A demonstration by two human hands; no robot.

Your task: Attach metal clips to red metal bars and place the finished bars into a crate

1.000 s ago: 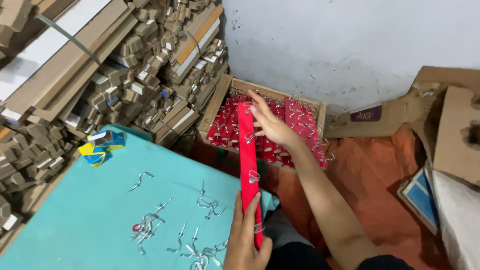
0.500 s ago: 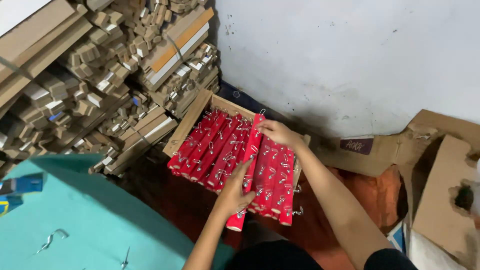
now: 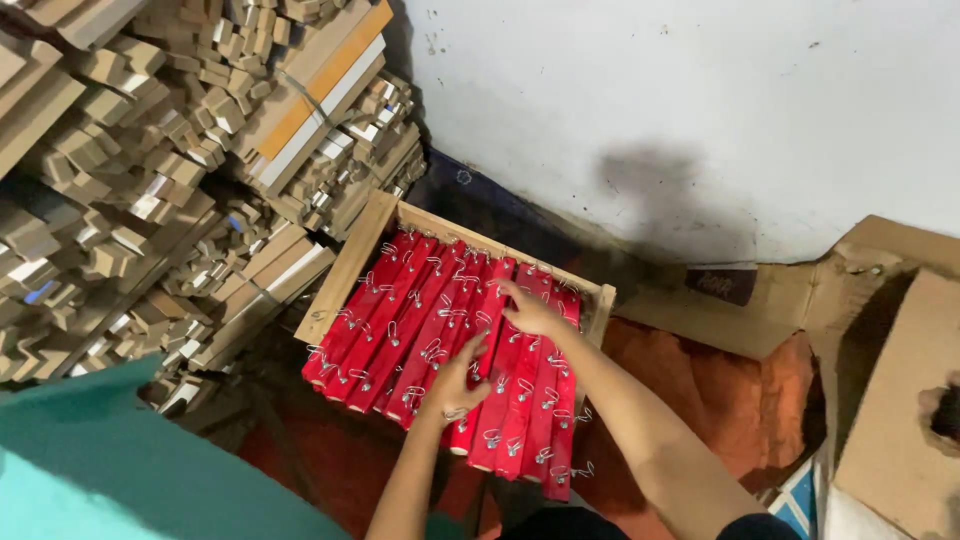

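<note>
A shallow wooden tray [image 3: 348,268] on the floor holds a row of long red strips [image 3: 385,320] fitted with small metal wire clips. One more red strip [image 3: 489,345] lies in the row, right of the middle. My left hand [image 3: 455,385] curls around its near end. My right hand [image 3: 530,312] grips its far part, fingers spread over the neighbouring strips. Both forearms reach in from the bottom edge of the view.
Bundles of wooden mouldings [image 3: 200,150] are piled high on the left, right against the tray. A teal tabletop [image 3: 100,470] fills the lower left corner. A white wall [image 3: 650,100] rises behind. Flattened cardboard [image 3: 890,400] and an orange cloth [image 3: 720,390] lie to the right.
The view swung from the teal table toward the tray. The red strip, held up over the tray before, now lies flat in the row, both hands still on it.
</note>
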